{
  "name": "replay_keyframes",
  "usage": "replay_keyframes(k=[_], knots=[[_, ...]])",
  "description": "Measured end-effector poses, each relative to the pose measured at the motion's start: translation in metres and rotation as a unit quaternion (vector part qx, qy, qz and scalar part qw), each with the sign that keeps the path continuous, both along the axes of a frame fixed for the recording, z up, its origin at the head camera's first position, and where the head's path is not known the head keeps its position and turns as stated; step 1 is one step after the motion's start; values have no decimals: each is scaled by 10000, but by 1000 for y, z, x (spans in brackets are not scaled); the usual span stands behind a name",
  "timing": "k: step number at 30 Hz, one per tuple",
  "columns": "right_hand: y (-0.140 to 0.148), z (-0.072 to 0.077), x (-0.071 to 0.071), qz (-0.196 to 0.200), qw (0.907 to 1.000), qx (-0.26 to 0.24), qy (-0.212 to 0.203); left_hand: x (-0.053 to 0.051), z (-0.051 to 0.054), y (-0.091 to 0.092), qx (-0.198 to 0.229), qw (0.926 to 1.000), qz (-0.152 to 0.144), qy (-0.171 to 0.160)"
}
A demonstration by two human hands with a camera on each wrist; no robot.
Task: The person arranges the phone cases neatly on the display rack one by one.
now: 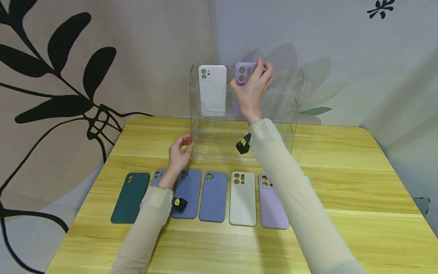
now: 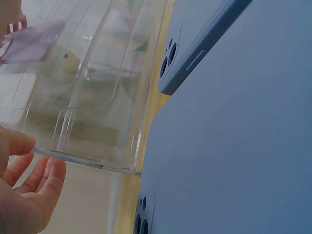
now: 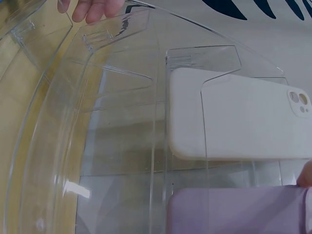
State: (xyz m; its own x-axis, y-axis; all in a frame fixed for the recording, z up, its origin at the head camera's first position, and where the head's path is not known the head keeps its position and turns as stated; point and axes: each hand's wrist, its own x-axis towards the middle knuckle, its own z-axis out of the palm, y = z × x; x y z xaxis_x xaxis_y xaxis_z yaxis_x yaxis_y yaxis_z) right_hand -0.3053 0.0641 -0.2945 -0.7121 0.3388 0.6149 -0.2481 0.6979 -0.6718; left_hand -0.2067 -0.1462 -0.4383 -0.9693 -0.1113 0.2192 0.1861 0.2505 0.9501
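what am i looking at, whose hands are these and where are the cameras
There's no robot, just a person working bare-handed. The widest picture comes from a head camera looking down; the others come from the left wrist camera and right wrist camera. The left hand pinches the side of a clear rack. The right hand pinches a purple phone case high in the rack, beside a white case. On the wooden table lies a row of cases, including dark green, blue, pale grey and light purple ones.

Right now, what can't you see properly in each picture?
Head view: most of the light blue thing, behind the right arm.
Left wrist view: most of the right hand, cut off by the left edge.
Right wrist view: the held purple case's camera holes, past the right edge.
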Motion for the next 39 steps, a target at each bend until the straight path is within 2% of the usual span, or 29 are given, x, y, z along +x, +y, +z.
replay_keyframes(k=[14,25,39], knots=[[1,-2,2,-13,9996,-10,297,1,1,2,-4,10000,45,45],[10,0,13,682,9955,-104,651,1,0,2,27,9999,79,142],[22,-5,40,1411,9860,-143,877,1,1,2,19,9999,31,155]])
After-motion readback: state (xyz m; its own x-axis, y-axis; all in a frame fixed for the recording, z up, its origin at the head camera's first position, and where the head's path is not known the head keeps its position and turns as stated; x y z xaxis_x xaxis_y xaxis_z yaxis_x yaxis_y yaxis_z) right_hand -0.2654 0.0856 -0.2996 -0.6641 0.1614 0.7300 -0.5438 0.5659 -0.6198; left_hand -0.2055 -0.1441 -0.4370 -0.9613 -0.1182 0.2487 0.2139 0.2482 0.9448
